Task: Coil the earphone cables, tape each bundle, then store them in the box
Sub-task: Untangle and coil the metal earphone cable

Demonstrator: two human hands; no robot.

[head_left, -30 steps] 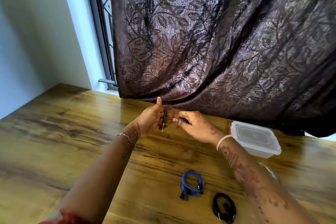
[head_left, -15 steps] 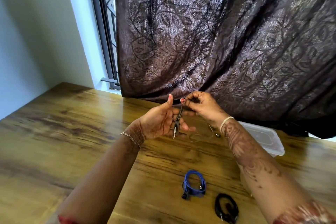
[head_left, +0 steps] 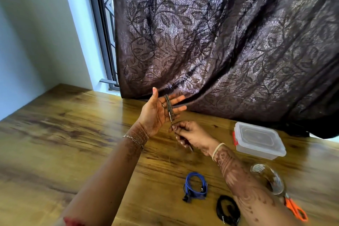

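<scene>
My left hand (head_left: pixel 157 110) is raised above the table, palm up, fingers straight, and a dark earphone cable (head_left: pixel 169 105) is looped around those fingers. Just below it my right hand (head_left: pixel 190 134) pinches the same cable near its plug and holds it taut. A coiled blue cable (head_left: pixel 195 186) and a coiled black cable (head_left: pixel 227 209) lie on the wooden table (head_left: pixel 64 143) in front of me. The clear plastic box (head_left: pixel 258 139), lid on and with red clips, stands at the right.
A roll of clear tape (head_left: pixel 271 180) and orange-handled scissors (head_left: pixel 295 209) lie right of my right forearm. A dark leaf-patterned curtain (head_left: pixel 220 42) hangs along the table's far edge, with a window frame (head_left: pixel 102 33) to its left.
My right hand has swept from above the left fingers down to below them, drawing the cable round. The left hand's fingers have straightened out. The box shows fully again.
</scene>
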